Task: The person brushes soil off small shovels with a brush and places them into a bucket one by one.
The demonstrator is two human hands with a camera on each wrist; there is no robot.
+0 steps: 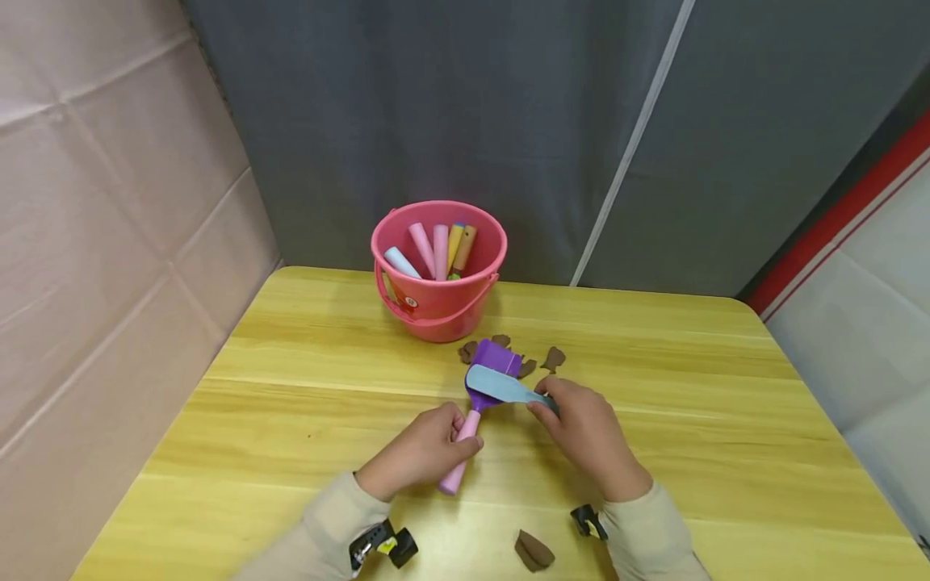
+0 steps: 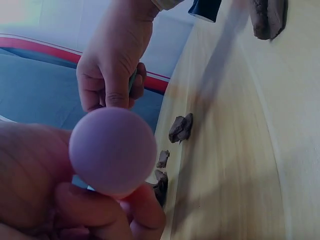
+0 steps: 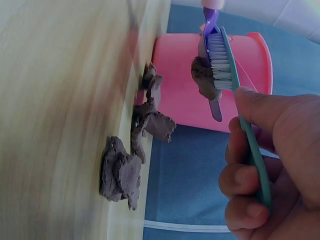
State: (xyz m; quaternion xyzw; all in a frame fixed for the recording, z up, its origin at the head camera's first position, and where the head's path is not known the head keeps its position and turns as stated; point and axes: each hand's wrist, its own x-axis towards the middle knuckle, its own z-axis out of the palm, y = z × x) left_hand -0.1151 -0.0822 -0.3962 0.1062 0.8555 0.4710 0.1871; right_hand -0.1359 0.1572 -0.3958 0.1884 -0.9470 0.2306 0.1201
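Observation:
My left hand (image 1: 417,453) grips the pink handle of a small toy shovel (image 1: 500,357) with a purple blade, held over the table. In my right hand (image 1: 590,432) is a blue-green brush (image 1: 501,384), its back turned up in the head view. Seen from the right wrist, its white bristles (image 3: 219,62) press against a brown clay lump (image 3: 202,77) on the shovel blade. Torn brown clay pieces (image 3: 122,172) lie on the table beyond the shovel, several of them partly overlapping. The left wrist view shows the round end of the shovel handle (image 2: 114,150) close up.
A pink-red bucket (image 1: 443,311) stands at the back of the table, with pink, yellow, brown and pale blue handles sticking up inside. One clay piece (image 1: 534,551) lies near the front between the forearms. A grey curtain (image 1: 465,121) hangs behind the wooden table (image 1: 697,379).

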